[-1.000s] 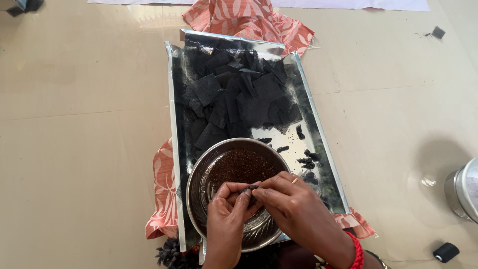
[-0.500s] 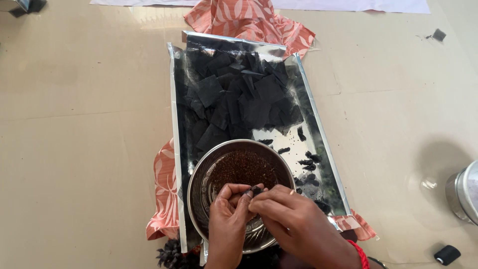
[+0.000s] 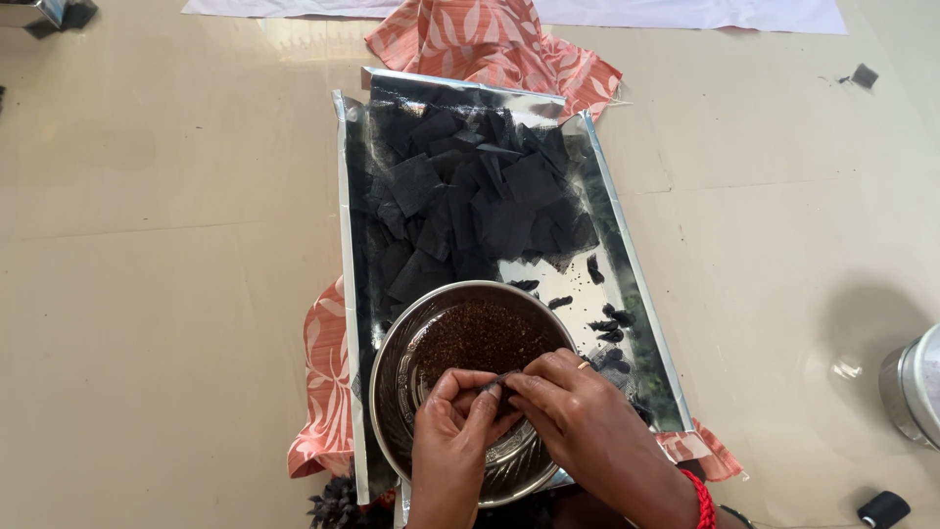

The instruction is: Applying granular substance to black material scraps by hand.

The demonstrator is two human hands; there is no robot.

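Head view: left hand and right hand meet over the steel bowl of brown grains — fingertips of both pinched shut on a small dark piece — on the foil tray.

Bowl sits on tray (squares behind it).

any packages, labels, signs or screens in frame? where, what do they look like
No screens, signs or readable labels.
Container-like things only:
Foil tray: centre, on a patterned orange cloth; long, silver, holding black squares.
Steel bowl: near end of tray, round, brown granules inside; left hand and right hand pinch a small dark piece above it.
Metal tin: right edge, cylindrical, silver, cut off by the frame.
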